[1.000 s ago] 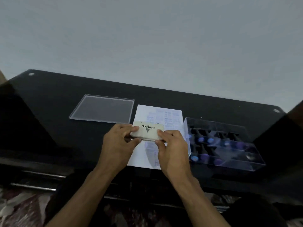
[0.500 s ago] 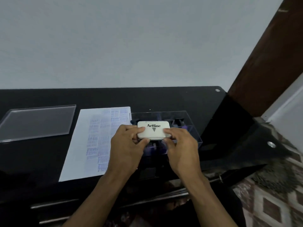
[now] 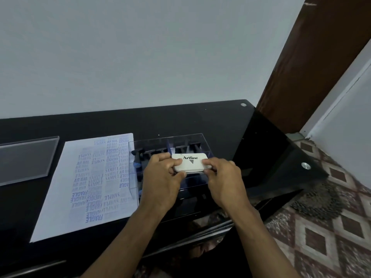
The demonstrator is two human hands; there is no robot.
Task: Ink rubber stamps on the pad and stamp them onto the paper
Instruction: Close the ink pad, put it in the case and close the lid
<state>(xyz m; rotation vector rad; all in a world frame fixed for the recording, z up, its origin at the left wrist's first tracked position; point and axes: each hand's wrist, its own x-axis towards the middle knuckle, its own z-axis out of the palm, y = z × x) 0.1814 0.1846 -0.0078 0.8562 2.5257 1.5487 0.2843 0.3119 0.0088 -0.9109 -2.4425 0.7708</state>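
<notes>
Ink pad (image 3: 191,162), held closed by both hands, now hangs over stamp box (image 3: 168,143)

A room in a home, by the look of it: a glossy black glass surface (image 3: 200,121) with steel corner studs stands against a plain pale wall (image 3: 140,53). At 2 o'clock rises a dark wooden door frame (image 3: 313,57); at 4 o'clock, a patterned maroon-and-cream carpet (image 3: 331,227) covers the floor.

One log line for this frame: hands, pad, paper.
left hand: grips closed white Artline ink pad | right hand: grips pad | pad: above clear plastic stamp box | white paper: already stamped
</notes>
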